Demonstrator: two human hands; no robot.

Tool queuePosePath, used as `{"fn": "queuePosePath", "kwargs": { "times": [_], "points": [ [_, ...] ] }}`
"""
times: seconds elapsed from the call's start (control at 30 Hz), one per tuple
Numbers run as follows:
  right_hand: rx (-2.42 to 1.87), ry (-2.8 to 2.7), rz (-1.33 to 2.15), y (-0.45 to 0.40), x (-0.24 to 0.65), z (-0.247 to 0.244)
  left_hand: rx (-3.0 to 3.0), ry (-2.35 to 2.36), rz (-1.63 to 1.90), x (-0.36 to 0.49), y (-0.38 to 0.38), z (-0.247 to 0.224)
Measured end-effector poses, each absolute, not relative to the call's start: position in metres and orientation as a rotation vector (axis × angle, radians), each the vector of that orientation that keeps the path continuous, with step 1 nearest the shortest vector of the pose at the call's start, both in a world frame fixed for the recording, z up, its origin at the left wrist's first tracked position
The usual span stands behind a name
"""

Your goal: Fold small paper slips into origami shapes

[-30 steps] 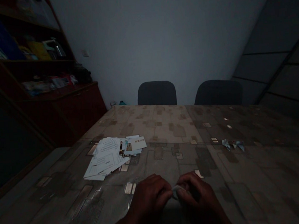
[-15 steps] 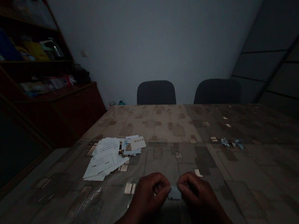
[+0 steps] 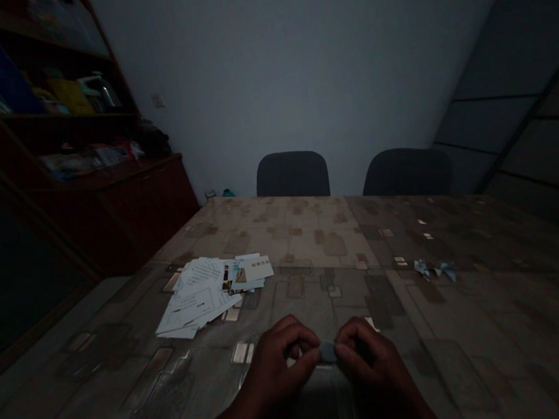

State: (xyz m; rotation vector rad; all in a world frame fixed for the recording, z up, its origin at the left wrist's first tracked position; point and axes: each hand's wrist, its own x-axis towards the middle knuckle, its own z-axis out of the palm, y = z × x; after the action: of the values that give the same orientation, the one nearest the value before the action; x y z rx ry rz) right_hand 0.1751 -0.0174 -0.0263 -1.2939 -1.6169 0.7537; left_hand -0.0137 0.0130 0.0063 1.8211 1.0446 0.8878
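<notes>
Between my two hands, just above the near part of the table, is a small pale piece of paper [image 3: 328, 352]. My left hand [image 3: 288, 358] pinches its left edge between thumb and fingers. The right edge is pinched the same way by my right hand [image 3: 365, 355]. Much of the paper's outline is covered by the fingertips, and the dim light hides any print on it. Ahead and to the left lies a loose pile of printed papers and cards [image 3: 202, 298]. Farther right sit small folded paper pieces [image 3: 434, 269].
A patterned cloth covers the table [image 3: 306, 233]. Two dark chairs [image 3: 292, 174] stand at its far side, before a plain wall. On the left is a wooden cabinet [image 3: 146, 195] with shelves of bottles, boxes and a kettle [image 3: 103, 91].
The paper between my fingers has tilted or folded, and now shows as a narrower, darker strip. Both hands have risen slightly. The pile and the folded pieces stay where they were.
</notes>
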Motion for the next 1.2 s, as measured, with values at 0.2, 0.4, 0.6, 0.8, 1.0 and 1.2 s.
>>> {"fn": "queuePosePath", "kwargs": {
  "times": [0.2,0.4,0.6,0.8,1.0,1.2],
  "points": [
    [-1.299,-1.621,0.740,-0.019,0.173,-0.022,1.860,1.037,0.937,-0.012,0.012,0.003],
    [-1.197,-1.854,0.484,-0.023,0.169,-0.009,2.084,1.039,0.947,-0.012,0.005,-0.004],
    [-1.281,-1.835,0.507,-0.022,0.173,-0.009,2.135,1.047,0.898,-0.013,0.003,-0.008],
    [-1.473,-1.557,0.624,-0.017,0.188,0.001,2.041,1.101,0.905,-0.016,0.007,-0.004],
    [-1.379,-1.560,0.814,-0.017,0.181,-0.011,1.887,1.009,0.973,-0.015,0.009,0.000],
    [-1.354,-1.557,0.865,-0.019,0.172,-0.014,1.780,1.056,0.870,-0.007,0.007,-0.001]
  ]
}}
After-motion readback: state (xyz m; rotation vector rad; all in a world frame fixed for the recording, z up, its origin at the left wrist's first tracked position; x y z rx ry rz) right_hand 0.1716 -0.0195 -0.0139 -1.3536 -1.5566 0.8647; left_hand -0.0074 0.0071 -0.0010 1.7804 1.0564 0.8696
